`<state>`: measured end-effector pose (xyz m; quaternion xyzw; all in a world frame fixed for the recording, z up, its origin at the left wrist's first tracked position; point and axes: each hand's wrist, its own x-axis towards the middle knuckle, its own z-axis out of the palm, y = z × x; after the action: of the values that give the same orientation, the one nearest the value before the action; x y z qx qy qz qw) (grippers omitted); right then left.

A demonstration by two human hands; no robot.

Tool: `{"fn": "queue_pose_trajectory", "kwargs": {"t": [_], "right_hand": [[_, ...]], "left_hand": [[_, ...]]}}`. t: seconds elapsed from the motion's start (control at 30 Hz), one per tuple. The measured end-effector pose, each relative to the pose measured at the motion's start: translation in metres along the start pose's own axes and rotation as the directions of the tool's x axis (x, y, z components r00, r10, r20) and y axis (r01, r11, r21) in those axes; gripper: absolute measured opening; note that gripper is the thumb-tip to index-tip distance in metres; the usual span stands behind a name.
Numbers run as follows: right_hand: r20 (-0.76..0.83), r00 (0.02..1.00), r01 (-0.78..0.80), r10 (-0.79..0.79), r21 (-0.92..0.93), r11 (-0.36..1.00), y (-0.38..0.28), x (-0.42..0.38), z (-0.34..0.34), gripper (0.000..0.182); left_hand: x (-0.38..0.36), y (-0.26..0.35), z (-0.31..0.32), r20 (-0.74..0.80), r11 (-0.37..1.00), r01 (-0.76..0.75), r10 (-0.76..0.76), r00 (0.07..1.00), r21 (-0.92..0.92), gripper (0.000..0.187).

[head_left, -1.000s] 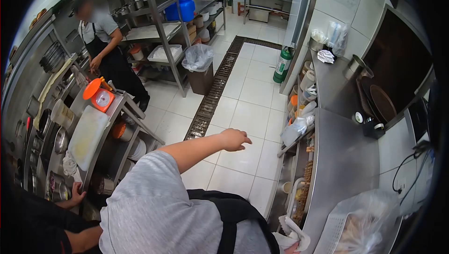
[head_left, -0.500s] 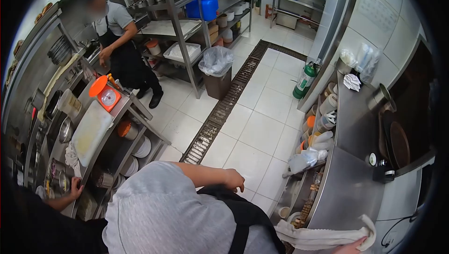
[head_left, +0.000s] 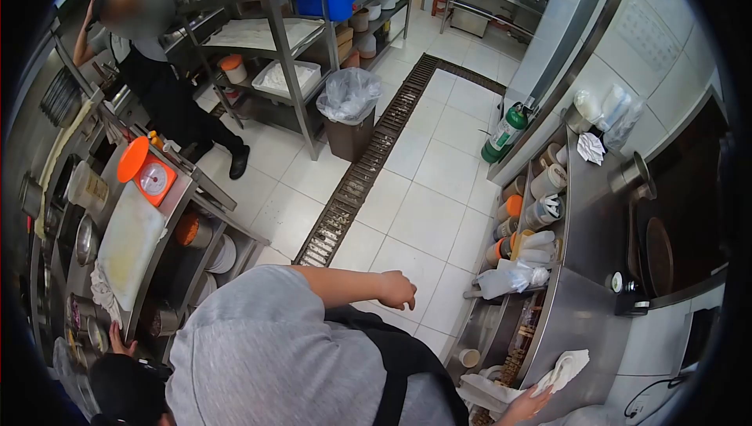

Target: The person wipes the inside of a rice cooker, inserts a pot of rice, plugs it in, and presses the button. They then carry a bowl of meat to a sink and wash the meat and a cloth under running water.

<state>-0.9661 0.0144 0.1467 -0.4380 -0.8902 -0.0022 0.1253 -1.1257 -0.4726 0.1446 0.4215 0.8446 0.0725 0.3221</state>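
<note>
The right hand pinches a crumpled white cloth flat against the stainless steel worktop, pressed down to wipe (judging by its spread). The left hand hangs loosely curled, gripping nothing, over the white tiled floor.

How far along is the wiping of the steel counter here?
Done: the grey stainless-steel counter looks bare beyond the cloth. In hand: the right hand presses a crumpled white cloth onto its near edge; the left hand hangs empty. Left: probably the far end, around the round steel pot.
</note>
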Motion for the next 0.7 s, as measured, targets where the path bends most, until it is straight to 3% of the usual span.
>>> {"fn": "queue_pose_trajectory", "kwargs": {"t": [0.07, 0.2, 0.27, 0.3, 0.37, 0.4, 0.47, 0.5, 0.57, 0.7], "right_hand": [[-0.009, 0.999, 0.049, -0.049, 0.075, 0.996, 0.007, 0.002, 0.007, 0.050], [-0.058, 0.995, 0.086, -0.083, 0.053, 0.995, 0.002, -0.003, 0.008, 0.048], [-0.256, 0.963, 0.034, -0.086, -0.202, 0.979, -0.010, -0.014, -0.002, 0.045], [-0.255, 0.963, 0.038, -0.091, -0.204, 0.978, -0.014, -0.018, -0.010, 0.045], [-0.337, 0.903, 0.215, -0.267, -0.184, 0.959, -0.017, -0.024, -0.025, 0.054], [-0.338, 0.902, 0.216, -0.269, -0.187, 0.958, -0.016, -0.024, -0.022, 0.054], [-0.374, 0.839, 0.352, -0.395, -0.179, 0.919, -0.016, -0.023, -0.011, 0.040], [-0.376, 0.837, 0.354, -0.397, -0.181, 0.918, -0.015, -0.024, -0.009, 0.040], [-0.218, 0.848, 0.469, -0.483, -0.115, 0.876, -0.013, -0.023, -0.007, 0.034], [-0.177, 0.866, 0.477, -0.467, 0.014, 0.879, -0.004, -0.013, 0.009, 0.030]], "left_hand": [[0.000, -0.004, 0.007, 0.002, 1.000, -0.014, 0.014, 1.000, -0.022, 0.032], [-0.005, -0.006, 0.015, 0.010, 0.996, -0.052, 0.053, 0.999, -0.068, 0.033], [-0.008, -0.009, 0.018, 0.008, 0.995, -0.062, 0.063, 0.998, -0.080, 0.033], [-0.009, -0.011, 0.021, 0.010, 0.993, -0.068, 0.069, 0.998, -0.092, 0.033], [-0.012, -0.012, 0.023, 0.012, 0.991, -0.078, 0.080, 0.997, -0.107, 0.033], [-0.015, -0.013, 0.022, 0.010, 0.991, -0.075, 0.076, 0.997, -0.108, 0.033], [-0.019, -0.013, 0.022, 0.005, 0.991, -0.071, 0.072, 0.997, -0.110, 0.033], [-0.021, -0.013, 0.022, -0.002, 0.991, -0.073, 0.073, 0.997, -0.111, 0.033], [-0.023, -0.013, 0.023, -0.013, 0.991, -0.076, 0.075, 0.997, -0.112, 0.033], [-0.029, -0.007, 0.019, -0.061, 0.987, -0.114, 0.107, 0.992, -0.112, 0.031]]}}
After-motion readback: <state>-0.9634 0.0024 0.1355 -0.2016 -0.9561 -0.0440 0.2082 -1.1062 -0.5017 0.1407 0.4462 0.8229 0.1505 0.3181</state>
